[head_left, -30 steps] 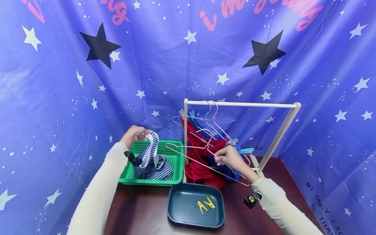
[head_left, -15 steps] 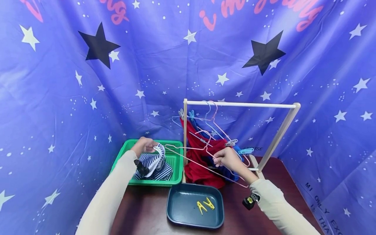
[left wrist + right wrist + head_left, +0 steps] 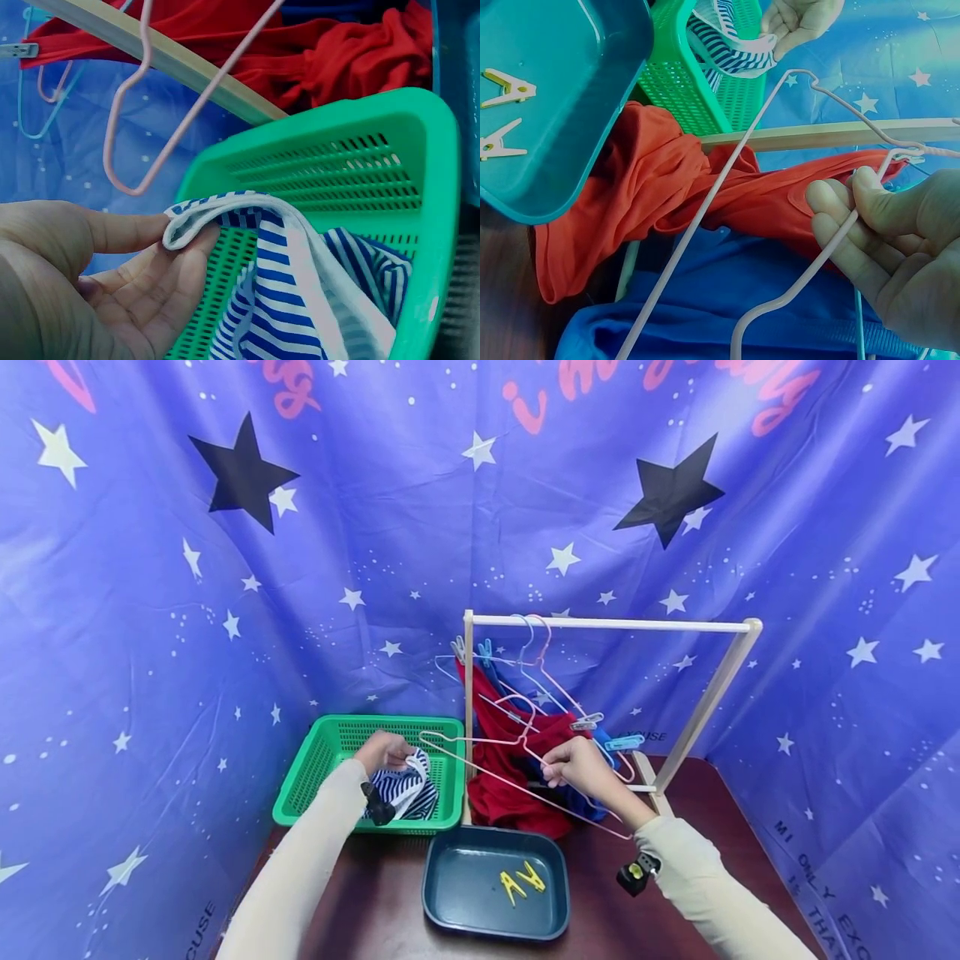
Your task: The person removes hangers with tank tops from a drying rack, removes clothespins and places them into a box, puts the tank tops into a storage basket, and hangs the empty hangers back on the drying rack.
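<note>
My left hand (image 3: 386,752) pinches the white-trimmed edge of a navy-and-white striped garment (image 3: 277,300) between thumb and fingers. The rest of that cloth lies in the green basket (image 3: 300,777). In my right hand (image 3: 581,768) is a pink hanger (image 3: 517,785), pinched by its upper arm and carrying nothing. One end of the hanger reaches over the basket's right side, close to my left hand. Behind it, a red garment (image 3: 498,797) and a blue garment (image 3: 705,292) hang from the rack, held by clothespins (image 3: 624,742).
The rack (image 3: 615,625) stands at the back right, with a blue hanger and a pink hanger hooked on its bar. In front, a dark tray (image 3: 465,902) holds two yellow clothespins (image 3: 512,887). A starry curtain (image 3: 375,527) encloses the table (image 3: 367,893).
My left hand has moved right and down with the striped garment's edge, towards the hanger's end. The right hand and hanger have stayed nearly still.
</note>
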### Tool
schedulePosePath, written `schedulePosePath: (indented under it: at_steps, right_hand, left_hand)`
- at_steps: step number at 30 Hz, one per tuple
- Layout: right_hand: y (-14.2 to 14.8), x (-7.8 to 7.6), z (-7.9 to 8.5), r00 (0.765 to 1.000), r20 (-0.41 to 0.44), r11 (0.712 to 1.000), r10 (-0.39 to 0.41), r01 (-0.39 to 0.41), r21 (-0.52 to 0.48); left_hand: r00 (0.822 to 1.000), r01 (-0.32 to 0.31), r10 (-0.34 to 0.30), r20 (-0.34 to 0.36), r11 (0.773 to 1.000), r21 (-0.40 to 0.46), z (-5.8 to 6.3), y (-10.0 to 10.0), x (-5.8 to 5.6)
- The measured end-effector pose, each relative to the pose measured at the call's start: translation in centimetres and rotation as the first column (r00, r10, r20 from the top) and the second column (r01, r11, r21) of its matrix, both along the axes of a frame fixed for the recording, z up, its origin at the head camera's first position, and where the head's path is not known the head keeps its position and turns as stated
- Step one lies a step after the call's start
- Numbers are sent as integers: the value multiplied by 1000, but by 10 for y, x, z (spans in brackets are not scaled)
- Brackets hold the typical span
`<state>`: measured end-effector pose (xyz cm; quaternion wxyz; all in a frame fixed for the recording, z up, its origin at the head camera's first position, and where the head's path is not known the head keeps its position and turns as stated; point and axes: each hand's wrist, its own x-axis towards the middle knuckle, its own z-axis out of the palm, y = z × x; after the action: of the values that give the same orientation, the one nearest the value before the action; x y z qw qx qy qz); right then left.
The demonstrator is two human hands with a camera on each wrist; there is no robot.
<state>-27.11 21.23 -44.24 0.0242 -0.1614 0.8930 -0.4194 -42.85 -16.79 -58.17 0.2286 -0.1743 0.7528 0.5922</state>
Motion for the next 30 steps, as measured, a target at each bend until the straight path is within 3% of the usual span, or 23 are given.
schedulePosePath:
  at_steps: [2,4,9,11,13,15,18,22,25,26,27,30]
  right_hand:
    - [0,0,0,1000,1,1000,1,-1,-3]
    - [0,0,0,1000,4,1000,-1,1,-4]
    - [-1,0,-1,1000,6,1000,-10,10,-5]
    - [-2,0,-2,1000,6,1000,-15,15,-4]
    - [-2,-1,-3,1000,0,1000,-13,13,-1]
    - [-3,0,-4,1000,-3,1000,-15,15,1]
    - [-4,1,-4,1000,-1,1000,-23,23,-2]
    - [-6,1,-5,1000,7,1000,-29,30,-6]
    - [-6,1,-7,1000,7,1000,-24,24,-2]
    - [-6,1,-7,1000,7,1000,-24,24,-1]
    - [-6,1,-8,1000,9,1000,-24,24,0]
    - [-7,0,-10,1000,11,1000,-22,22,3]
  left_hand:
    - [1000,3,-3,16,1000,-13,-9,0,-4]
    - [999,-5,6,35,999,-39,5,6,11]
    - [997,-65,67,26,996,-67,60,18,66]
    - [997,-79,80,17,994,-75,70,18,81]
    - [996,-92,94,12,992,-90,70,17,86]
    - [995,-95,98,18,988,-120,63,15,84]
    - [996,-87,89,8,989,-123,31,6,68]
    - [999,-40,38,-25,996,-84,-37,-19,28]
    - [999,-43,40,-18,991,-131,-68,-28,10]
    - [998,-56,57,3,985,-161,-71,-27,8]
    - [998,-62,66,13,982,-176,-83,-30,1]
    - [995,-75,85,48,979,-190,-82,-28,5]
